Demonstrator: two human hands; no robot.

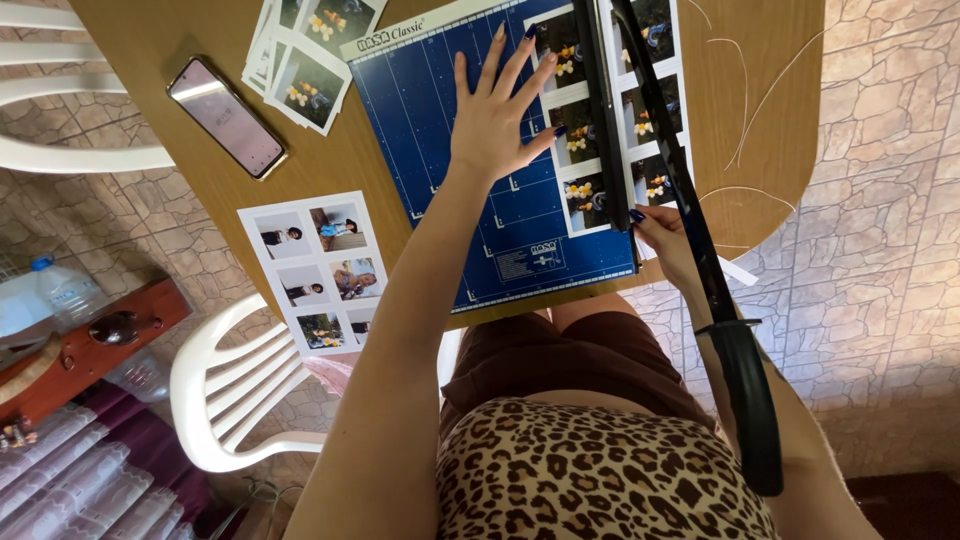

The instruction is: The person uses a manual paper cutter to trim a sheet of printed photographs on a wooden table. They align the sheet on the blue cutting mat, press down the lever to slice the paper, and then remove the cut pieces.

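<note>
A wooden bench (760, 90) over a stone-tiled floor (880, 250), carrying a blue paper trimmer (450, 150) that overhangs the near rim.

The left hand (495, 115) lies flat with fingers spread wide on the trimmer's board, fingertips pressing a photo sheet (585, 135) against the cutting bar. The right hand (665, 240) pinches the sheet's near corner at the board's front edge, just beside the raised black blade arm (700, 260), whose handle hangs out past the bench toward the person's lap. Right of the blade the bench top is bare out to its rounded edge. Left of the board lie another sheet of printed photos (315, 270), jutting over the bench rim, a phone (226, 116), and a stack of cut prints (305, 50). A white plastic chair (225, 400) stands close below.
</note>
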